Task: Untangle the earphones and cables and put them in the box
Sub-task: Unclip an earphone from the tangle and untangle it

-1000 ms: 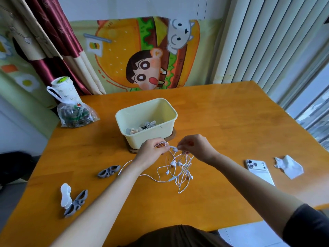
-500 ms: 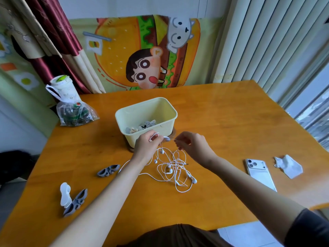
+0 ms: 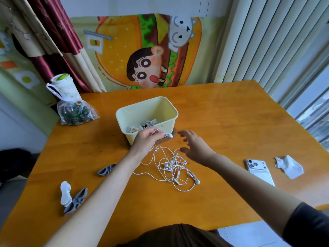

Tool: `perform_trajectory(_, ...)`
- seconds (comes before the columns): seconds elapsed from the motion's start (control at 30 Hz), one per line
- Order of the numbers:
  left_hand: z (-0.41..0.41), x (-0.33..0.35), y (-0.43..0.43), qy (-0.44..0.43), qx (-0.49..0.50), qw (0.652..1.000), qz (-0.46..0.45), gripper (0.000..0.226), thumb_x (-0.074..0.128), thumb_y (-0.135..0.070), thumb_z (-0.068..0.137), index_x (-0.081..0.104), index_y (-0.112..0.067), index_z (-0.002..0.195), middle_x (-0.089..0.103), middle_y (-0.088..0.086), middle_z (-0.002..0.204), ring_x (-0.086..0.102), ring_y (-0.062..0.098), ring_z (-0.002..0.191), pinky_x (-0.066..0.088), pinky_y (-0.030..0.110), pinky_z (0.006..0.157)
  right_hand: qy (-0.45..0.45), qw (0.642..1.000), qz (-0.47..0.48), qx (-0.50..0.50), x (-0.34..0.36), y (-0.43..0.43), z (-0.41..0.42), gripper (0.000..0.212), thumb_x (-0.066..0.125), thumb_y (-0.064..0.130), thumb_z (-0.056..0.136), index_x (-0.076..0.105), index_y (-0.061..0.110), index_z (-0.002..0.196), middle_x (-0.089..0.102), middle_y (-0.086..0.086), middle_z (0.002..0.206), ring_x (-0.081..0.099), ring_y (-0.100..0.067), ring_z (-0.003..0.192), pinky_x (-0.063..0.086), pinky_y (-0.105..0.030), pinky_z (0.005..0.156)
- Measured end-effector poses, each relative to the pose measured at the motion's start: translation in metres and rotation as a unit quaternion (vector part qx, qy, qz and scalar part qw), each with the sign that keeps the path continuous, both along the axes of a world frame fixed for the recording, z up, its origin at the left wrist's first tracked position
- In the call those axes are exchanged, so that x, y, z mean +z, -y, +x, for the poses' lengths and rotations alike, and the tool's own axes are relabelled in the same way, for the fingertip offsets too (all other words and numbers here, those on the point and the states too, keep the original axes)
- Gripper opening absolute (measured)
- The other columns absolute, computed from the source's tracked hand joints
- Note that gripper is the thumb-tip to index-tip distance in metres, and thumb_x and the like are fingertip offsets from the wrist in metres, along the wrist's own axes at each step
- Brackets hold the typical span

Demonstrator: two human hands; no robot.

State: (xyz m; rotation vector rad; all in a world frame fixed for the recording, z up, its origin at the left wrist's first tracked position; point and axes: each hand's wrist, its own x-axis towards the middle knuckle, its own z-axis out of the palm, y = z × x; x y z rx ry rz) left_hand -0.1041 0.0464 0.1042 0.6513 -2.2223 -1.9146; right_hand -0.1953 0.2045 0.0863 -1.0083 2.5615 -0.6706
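Observation:
A tangle of white earphones (image 3: 175,167) lies on the wooden table just in front of a pale yellow box (image 3: 156,108). My left hand (image 3: 147,139) grips one earbud and its cable at the box's near wall, and the cable runs down from it to the tangle. My right hand (image 3: 193,144) hovers right of the box with fingers spread and holds nothing. The box stands on a brown coaster and has several small items at its bottom.
Grey clips (image 3: 106,170) and a white and grey pair (image 3: 73,199) lie at the left. A plastic bag with a cup (image 3: 71,107) stands at the back left. A white phone (image 3: 260,171) and a crumpled tissue (image 3: 289,165) lie at the right.
My right hand has let go of the cable and opened, moving right. The left hand has lifted its earbud toward the box, and the tangle has settled onto the table.

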Motion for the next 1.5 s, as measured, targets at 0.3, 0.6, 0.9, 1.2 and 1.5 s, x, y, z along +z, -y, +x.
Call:
perform_trajectory(0.3, 0.005, 0.021, 0.003, 0.000, -0.115, 0.993, -0.011, 0.011, 0.053, -0.015, 0.096, 0.062, -0.011, 0.091, 0.044, -0.016, 0.045, 0.037, 0.001, 0.040, 0.025, 0.009, 0.041, 0.055, 0.990, -0.097, 0.090, 0.002, 0.020, 0.004, 0.020, 0.060, 0.016, 0.091, 0.064, 0.007, 0.108, 0.067, -0.007, 0.111, 0.059, -0.015, 0.094, 0.040, -0.019, 0.078)
perform_trajectory(0.6, 0.011, 0.008, 0.031, 0.033, -0.006, 0.995, -0.093, 0.016, 0.058, -0.021, 0.093, 0.064, -0.015, 0.081, 0.049, -0.015, 0.051, 0.037, 0.002, 0.042, 0.026, 0.015, 0.045, 0.137, 0.965, -0.217, -0.049, 0.015, 0.021, -0.002, 0.015, 0.036, 0.020, 0.101, 0.046, 0.014, 0.092, 0.063, 0.001, 0.071, 0.060, -0.012, 0.068, 0.046, -0.023, 0.067)
perform_trajectory(0.9, 0.012, 0.000, 0.042, 0.026, 0.126, 0.989, -0.067, 0.015, 0.058, -0.017, 0.092, 0.066, -0.004, 0.090, 0.051, 0.001, 0.068, 0.035, 0.012, 0.055, 0.023, 0.026, 0.050, 0.068, 0.997, -0.044, 0.006, 0.009, 0.004, -0.019, 0.018, 0.055, 0.026, 0.094, 0.063, 0.009, 0.092, 0.058, 0.002, 0.074, 0.051, -0.012, 0.067, 0.039, -0.020, 0.058)
perform_trajectory(1.2, 0.009, -0.017, 0.035, 0.085, 0.096, 0.991, -0.045, 0.007, 0.057, -0.017, 0.092, 0.062, -0.014, 0.096, 0.051, -0.005, 0.073, 0.041, 0.006, 0.062, 0.031, 0.022, 0.052, 0.088, 0.992, -0.044, -0.082, 0.003, -0.004, -0.031, 0.014, 0.050, 0.013, 0.096, 0.058, 0.009, 0.086, 0.072, -0.005, 0.082, 0.064, -0.013, 0.070, 0.054, -0.029, 0.076)
perform_trajectory(1.5, 0.005, -0.027, 0.024, 0.134, 0.029, 0.990, -0.026, 0.021, 0.051, -0.025, 0.097, 0.058, -0.007, 0.089, 0.043, -0.001, 0.072, 0.037, 0.011, 0.062, 0.028, 0.024, 0.055, 0.153, 0.976, -0.121, -0.094, 0.012, 0.004, -0.028, 0.019, 0.042, 0.014, 0.100, 0.049, 0.013, 0.082, 0.069, -0.007, 0.089, 0.064, -0.014, 0.071, 0.051, -0.016, 0.060)
